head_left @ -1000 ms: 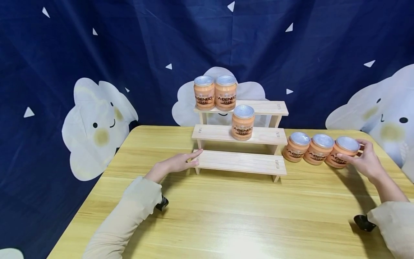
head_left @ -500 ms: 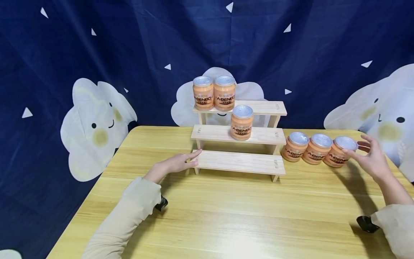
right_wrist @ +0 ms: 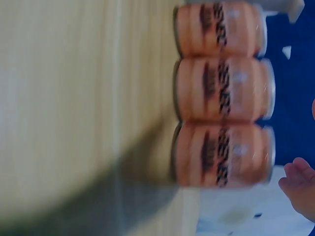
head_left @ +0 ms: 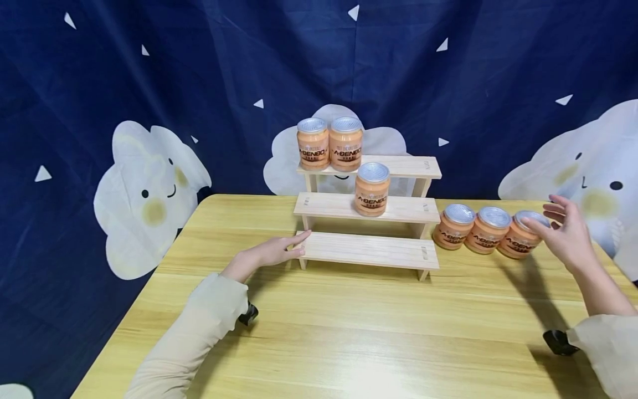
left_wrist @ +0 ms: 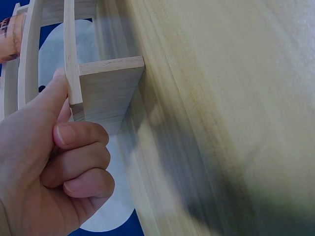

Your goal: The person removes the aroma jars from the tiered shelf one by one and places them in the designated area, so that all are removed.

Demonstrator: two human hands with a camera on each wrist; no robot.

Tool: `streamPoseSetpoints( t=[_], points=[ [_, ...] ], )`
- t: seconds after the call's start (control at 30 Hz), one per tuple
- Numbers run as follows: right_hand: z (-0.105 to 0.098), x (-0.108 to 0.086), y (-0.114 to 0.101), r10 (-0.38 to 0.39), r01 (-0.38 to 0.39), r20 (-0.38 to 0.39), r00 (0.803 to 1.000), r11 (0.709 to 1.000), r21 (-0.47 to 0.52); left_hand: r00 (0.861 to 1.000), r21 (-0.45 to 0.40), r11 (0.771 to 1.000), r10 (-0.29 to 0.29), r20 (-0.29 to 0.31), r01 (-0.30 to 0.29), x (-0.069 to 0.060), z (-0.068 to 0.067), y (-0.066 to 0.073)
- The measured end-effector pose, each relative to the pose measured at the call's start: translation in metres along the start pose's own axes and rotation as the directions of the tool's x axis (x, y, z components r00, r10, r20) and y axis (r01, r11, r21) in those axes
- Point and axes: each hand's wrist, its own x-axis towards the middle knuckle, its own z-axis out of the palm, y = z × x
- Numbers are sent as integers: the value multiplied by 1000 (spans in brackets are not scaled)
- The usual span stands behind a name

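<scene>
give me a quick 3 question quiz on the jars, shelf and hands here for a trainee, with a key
1. How many orange jars with silver lids stand on the stepped pale wooden shelf, and how many on the yellowish wooden table?

2. True or false: the person's right hand is beside the rightmost jar without gripping it.

3. Which tier's end is the person's left hand holding?
a) top
b) middle
c) bottom

Key: 1. three on the shelf, three on the table; 2. true; 3. c
</scene>
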Motion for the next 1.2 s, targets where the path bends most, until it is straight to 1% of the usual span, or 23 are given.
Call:
streamPoseSetpoints(
  t=[0.17, 0.23, 0.4, 0.6, 0.77, 0.9, 0.93, 0.97, 1.07, 1.17, 1.2],
  points=[
    [16, 4, -24, -50, 50, -2, 999, 995, 83, 1000, 7, 1000, 3, -3, -3, -2, -2, 1],
    [25, 6, -34, -64, 63, 0, 998, 994, 90, 1000, 3, 1000, -3, -4, 3, -2, -2, 1],
    [46, 8, -55, -107, 103, 29, 994, 988, 114, 1000, -1, 1000, -10, -10, 10, -2, -1, 1],
    [70, 11, -72, -172, 162, 46, 984, 973, 165, 1000, -14, 1000, 1, -10, -2, -1, 1, 0],
    [91, 15, -86, -209, 193, 70, 975, 964, 182, 1000, -11, 1000, 15, -13, -15, -1, -1, -1],
    [109, 18, -98, -232, 211, 89, 969, 957, 199, 1000, -24, 999, 25, -2, -25, -3, -2, 0],
    [113, 18, -100, -239, 217, 97, 966, 956, 200, 1000, -30, 999, 29, 1, -29, -3, -2, 0],
    [117, 18, -102, -246, 221, 108, 963, 953, 206, 999, -18, 999, 44, -1, -44, -4, -2, 0],
    [128, 20, -109, -278, 238, 150, 949, 941, 242, 998, -17, 998, 57, 0, -57, -5, -3, 0],
    [138, 22, -115, -279, 217, 205, 938, 934, 283, 999, -13, 999, 48, -1, -48, -5, -2, 0],
    [141, 22, -117, -275, 206, 221, 936, 935, 290, 999, -26, 999, 33, 5, -33, -4, -2, 0]
  ],
)
